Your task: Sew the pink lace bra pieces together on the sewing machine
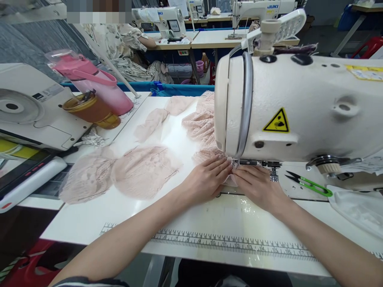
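Note:
Pale pink lace fabric (199, 127) lies gathered to the left of the sewing machine's white head (299, 87), and its near edge runs beneath the needle area. My left hand (206, 179) rests flat on this lace, fingers stretched toward the presser foot. From the other side, my right hand (257, 187) lies flat with extended fingers, their tips partly hidden under the machine. Both hands' fingertips almost meet at the foot. The needle itself cannot be made out. Green-handled thread snips (317, 188) lie to the right of my right hand.
Round lace pieces (146, 171) spread over the left of the white table (98, 231), whose front carries a printed ruler (227, 242). A pink bottle (101, 89) and brown cup (92, 111) lean at left. White cloth (359, 207) lies at right. Another person sits beyond.

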The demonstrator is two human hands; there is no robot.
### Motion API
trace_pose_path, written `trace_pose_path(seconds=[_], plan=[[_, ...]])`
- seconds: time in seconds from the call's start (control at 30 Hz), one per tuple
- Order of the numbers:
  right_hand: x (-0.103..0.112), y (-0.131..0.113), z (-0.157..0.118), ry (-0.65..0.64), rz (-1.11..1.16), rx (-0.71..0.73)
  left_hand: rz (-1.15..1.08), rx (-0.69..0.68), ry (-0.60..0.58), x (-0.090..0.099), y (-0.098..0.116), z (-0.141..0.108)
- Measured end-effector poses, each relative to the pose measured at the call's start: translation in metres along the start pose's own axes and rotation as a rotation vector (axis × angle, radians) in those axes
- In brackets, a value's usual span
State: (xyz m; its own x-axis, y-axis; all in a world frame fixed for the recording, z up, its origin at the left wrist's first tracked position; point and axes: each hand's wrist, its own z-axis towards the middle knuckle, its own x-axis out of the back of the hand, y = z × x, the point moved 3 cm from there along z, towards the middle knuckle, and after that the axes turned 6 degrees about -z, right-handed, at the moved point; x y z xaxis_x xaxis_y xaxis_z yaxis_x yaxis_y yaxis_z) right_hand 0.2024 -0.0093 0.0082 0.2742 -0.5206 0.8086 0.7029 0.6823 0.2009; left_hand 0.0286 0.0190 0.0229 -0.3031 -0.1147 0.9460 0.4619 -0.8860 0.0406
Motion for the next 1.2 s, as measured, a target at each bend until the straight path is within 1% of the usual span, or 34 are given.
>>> trace_pose_path(seconds=[0.17,0.3,0.5,0.63,0.83,0.97,1.07,1.2], plan=[[0.007,0.003,0.001,-0.053,-0.058,-0.070,0.034,0.031,-0.005,-0.002,0.004,0.000],[0.014,0.005,0.005,-0.062,-0.061,-0.101,0.055,0.033,0.007,-0.003,0.007,0.000],[0.017,0.005,0.009,0.012,-0.208,-0.082,0.134,0.032,0.048,0.000,0.011,0.003],[0.018,0.006,0.008,0.051,-0.209,-0.067,0.156,0.024,0.055,0.002,0.013,0.004],[0.019,0.009,0.009,-0.019,-0.231,-0.122,0.151,0.035,0.057,0.001,0.014,0.006],[0.018,0.011,0.010,-0.006,-0.215,-0.124,0.147,0.053,0.073,-0.002,0.014,0.006],[0.020,0.013,0.011,0.010,-0.148,-0.148,0.138,0.070,0.073,-0.003,0.015,0.006],[0.022,0.015,0.011,-0.031,-0.064,-0.192,0.151,0.080,0.093,-0.003,0.015,0.006]])
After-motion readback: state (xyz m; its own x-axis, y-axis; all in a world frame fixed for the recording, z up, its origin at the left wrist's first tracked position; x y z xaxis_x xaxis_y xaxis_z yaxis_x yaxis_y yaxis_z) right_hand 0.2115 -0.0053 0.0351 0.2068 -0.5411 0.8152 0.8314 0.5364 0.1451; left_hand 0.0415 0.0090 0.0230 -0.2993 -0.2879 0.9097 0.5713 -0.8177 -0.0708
